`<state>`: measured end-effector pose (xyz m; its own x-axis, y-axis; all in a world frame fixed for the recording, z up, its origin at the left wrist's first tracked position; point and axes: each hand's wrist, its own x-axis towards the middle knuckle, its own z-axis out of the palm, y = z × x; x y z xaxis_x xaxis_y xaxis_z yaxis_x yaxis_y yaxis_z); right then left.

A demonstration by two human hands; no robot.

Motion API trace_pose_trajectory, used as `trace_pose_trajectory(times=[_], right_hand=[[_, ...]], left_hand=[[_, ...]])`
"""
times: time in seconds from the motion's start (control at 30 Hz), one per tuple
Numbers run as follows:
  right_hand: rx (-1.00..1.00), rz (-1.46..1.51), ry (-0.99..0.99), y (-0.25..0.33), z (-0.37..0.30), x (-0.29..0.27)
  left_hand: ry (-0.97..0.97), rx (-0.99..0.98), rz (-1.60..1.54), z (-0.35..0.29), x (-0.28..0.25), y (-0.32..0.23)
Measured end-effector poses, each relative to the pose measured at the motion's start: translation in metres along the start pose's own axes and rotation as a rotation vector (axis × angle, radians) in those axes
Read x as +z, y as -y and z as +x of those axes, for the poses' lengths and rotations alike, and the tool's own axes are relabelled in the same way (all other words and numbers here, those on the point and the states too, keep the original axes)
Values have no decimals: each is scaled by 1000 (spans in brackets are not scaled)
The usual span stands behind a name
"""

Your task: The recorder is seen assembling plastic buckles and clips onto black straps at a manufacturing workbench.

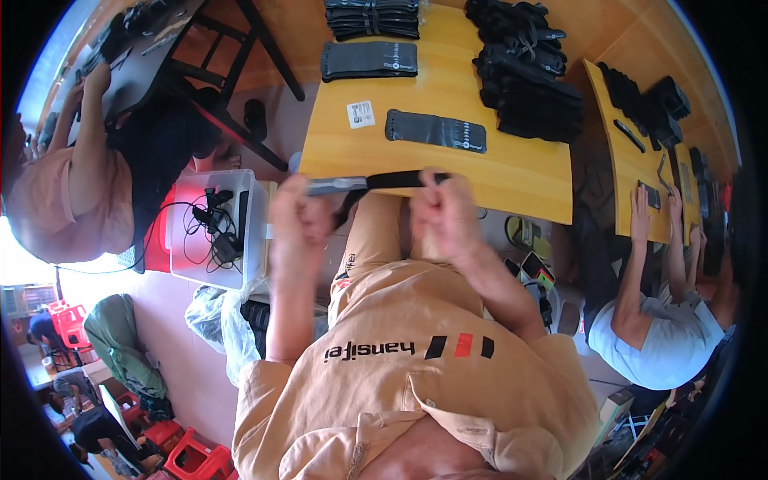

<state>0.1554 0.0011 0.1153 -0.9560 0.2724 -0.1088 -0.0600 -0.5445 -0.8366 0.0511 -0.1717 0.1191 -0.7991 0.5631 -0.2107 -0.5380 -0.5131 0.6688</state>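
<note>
My left hand [298, 214] and my right hand [446, 210] are raised before my body at the table's near edge. Between them a black strap with a grey section [392, 179] is stretched nearly level, each fist closed round one end. A darker part hangs from it beside my left hand. Both hands are slightly blurred. Just beyond, a flat dark grey band [436, 132] with white marks and a row of small holes lies on the yellow table [336, 148]. A white printed label [361, 114] lies to its left.
Stacked grey bands [370, 61], a tied bundle [372, 19] and a black strap pile [532, 104] occupy the table's far part. A clear bin [260, 232] with cables stands left. Co-workers sit at a dark table [148, 60] left and a yellow table [616, 160] right.
</note>
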Motion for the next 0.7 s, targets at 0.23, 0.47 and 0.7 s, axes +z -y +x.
trace_pose_trajectory(times=[0.23, 0.47, 0.7], right_hand=[[-207, -49, -569, 47, -35, -100], [-132, -152, -365, 73, -48, -94], [-88, -260, -392, 77, -52, -90]], left_hand=[[-29, 297, -767, -31, -132, -134], [-489, 478, 280, 4, -108, -113], [-217, 318, 263, 53, -68, -42]])
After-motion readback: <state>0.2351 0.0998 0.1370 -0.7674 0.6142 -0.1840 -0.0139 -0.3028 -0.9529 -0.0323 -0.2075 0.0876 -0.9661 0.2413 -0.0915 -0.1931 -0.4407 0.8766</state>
